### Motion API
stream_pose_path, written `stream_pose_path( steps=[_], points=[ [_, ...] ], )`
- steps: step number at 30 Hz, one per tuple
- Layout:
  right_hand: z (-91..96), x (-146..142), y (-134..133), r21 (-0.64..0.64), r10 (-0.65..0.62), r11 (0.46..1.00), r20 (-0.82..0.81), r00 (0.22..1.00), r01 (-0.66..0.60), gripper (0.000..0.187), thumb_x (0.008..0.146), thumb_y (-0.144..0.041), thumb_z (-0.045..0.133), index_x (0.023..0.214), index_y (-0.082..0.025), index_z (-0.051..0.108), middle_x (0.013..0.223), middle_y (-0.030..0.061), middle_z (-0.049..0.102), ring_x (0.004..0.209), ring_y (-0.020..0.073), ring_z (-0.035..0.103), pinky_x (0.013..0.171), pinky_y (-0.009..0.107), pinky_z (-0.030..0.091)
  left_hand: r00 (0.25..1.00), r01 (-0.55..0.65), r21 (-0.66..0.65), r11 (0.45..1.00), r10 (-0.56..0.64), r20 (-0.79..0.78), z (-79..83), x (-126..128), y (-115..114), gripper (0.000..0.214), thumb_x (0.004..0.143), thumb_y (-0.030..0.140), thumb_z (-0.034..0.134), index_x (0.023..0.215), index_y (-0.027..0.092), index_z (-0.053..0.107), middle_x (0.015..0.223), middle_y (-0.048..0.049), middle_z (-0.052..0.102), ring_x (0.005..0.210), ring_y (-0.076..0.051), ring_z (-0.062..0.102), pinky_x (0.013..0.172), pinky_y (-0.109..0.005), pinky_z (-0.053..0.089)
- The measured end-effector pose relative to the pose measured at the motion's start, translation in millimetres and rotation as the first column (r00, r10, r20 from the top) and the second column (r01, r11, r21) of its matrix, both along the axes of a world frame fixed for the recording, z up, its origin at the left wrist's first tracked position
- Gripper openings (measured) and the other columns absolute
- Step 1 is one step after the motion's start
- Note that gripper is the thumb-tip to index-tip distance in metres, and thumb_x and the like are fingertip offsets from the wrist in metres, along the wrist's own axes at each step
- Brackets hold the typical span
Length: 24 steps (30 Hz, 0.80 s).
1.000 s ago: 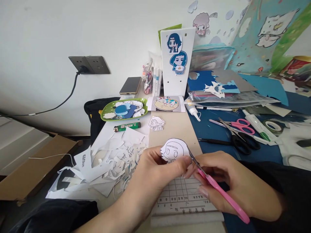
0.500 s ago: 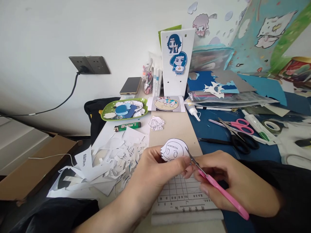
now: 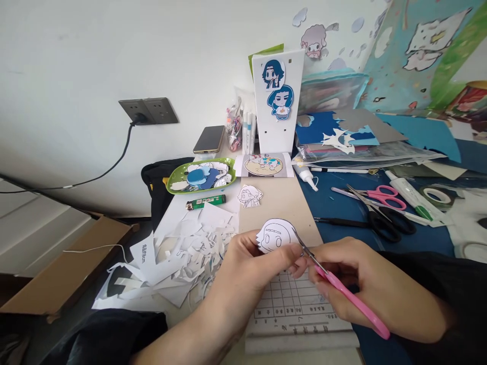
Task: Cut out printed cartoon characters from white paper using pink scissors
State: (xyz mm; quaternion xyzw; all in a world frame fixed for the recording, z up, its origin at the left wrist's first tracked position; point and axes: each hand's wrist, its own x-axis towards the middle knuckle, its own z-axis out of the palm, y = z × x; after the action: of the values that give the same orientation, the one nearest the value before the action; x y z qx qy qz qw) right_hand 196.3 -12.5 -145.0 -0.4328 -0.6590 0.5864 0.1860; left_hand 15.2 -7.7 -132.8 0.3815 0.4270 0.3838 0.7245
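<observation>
My left hand (image 3: pixel 254 268) pinches a white paper cutout (image 3: pixel 274 234) with a line-drawn cartoon head, thumb on its front; the lower part is hidden by the thumb. My right hand (image 3: pixel 353 281) is closed on pink-handled scissors (image 3: pixel 355 301). Their blades lie along the right edge of the paper, close together. Below both hands is a printed form with a grid (image 3: pixel 289 309). Another small paper figure (image 3: pixel 250 196) rests on the beige board (image 3: pixel 281 195) just beyond.
Paper scraps (image 3: pixel 190 258) heap at the left, near a green lighter (image 3: pixel 205 202) and a green tray (image 3: pixel 175 188) of cutouts. On the blue mat at right lie black scissors (image 3: pixel 384 223), another pink pair (image 3: pixel 386 195) and tape (image 3: pixel 436 195). A white stand (image 3: pixel 276 137) rises behind.
The view has shifted slightly, so most things appear farther right. The scissor blades have drawn closer together at the paper's right edge. Both hands keep their hold.
</observation>
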Motion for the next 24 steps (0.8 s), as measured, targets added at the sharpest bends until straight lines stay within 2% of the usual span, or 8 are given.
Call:
stream_pose_path(
  steps=[5,8,11,14,18,24],
  points=[
    [-1.8,0,0,-0.011,-0.012,1.000,0.001,1.000,0.012,0.023,0.069,-0.003,0.049,0.061,-0.022,0.038,0.057,-0.0081,0.033,0.053,0.0090,0.026,0.045,0.023,0.021,1.000,0.022,0.027,0.999,-0.022,0.016,-3.4,-1,2,0.021,0.081,0.023,0.068,0.061,0.014,0.068,0.064,0.0002,0.064,0.065,-0.011,0.055,0.068,-0.021,0.045],
    [-4.1,1,0,0.000,-0.007,1.000,-0.005,1.000,0.007,0.019,0.068,-0.003,0.050,0.062,-0.020,0.046,0.056,-0.0082,0.033,0.052,0.0088,0.027,0.044,0.023,0.022,0.999,0.042,0.032,0.999,-0.041,-0.002,-2.8,-1,4,0.023,0.082,0.024,0.066,0.061,0.015,0.066,0.062,0.0004,0.061,0.065,-0.012,0.053,0.069,-0.023,0.044],
    [-6.5,4,0,-0.028,-0.019,0.999,-0.020,1.000,0.019,0.022,0.068,-0.002,0.052,0.078,-0.019,0.062,0.058,-0.0079,0.040,0.053,0.0091,0.033,0.047,0.021,0.028,0.993,0.080,0.064,0.995,-0.074,-0.094,-1.4,-4,8,0.017,0.080,0.024,0.067,0.066,0.014,0.067,0.066,-0.0009,0.064,0.068,-0.014,0.055,0.070,-0.025,0.043],
    [-5.5,6,1,-0.071,-0.026,0.997,-0.047,0.999,0.022,0.033,0.067,0.000,0.053,0.090,-0.018,0.068,0.059,-0.0071,0.046,0.053,0.0089,0.037,0.050,0.021,0.032,0.980,0.077,0.093,0.993,-0.058,-0.191,0.0,-8,11,0.018,0.079,0.030,0.069,0.070,0.014,0.067,0.069,-0.0025,0.066,0.067,-0.016,0.056,0.066,-0.027,0.041],
    [-0.4,4,3,-0.115,-0.040,0.993,-0.083,0.996,0.030,0.028,0.066,0.000,0.054,0.085,-0.015,0.068,0.057,-0.0078,0.045,0.051,0.0077,0.032,0.048,0.020,0.029,0.956,0.086,0.128,0.988,-0.046,-0.291,3.1,-10,13,0.021,0.076,0.034,0.070,0.067,0.015,0.068,0.065,-0.0016,0.065,0.062,-0.014,0.052,0.060,-0.026,0.039],
    [1.0,2,3,-0.091,-0.057,0.995,-0.075,0.996,0.050,0.026,0.066,-0.001,0.055,0.084,-0.014,0.067,0.057,-0.0080,0.042,0.051,0.0080,0.030,0.048,0.021,0.029,0.932,0.136,0.137,0.981,-0.080,-0.355,7.0,-14,16,0.022,0.075,0.035,0.072,0.064,0.016,0.067,0.058,0.0006,0.060,0.058,-0.013,0.050,0.060,-0.026,0.039]
  ],
)
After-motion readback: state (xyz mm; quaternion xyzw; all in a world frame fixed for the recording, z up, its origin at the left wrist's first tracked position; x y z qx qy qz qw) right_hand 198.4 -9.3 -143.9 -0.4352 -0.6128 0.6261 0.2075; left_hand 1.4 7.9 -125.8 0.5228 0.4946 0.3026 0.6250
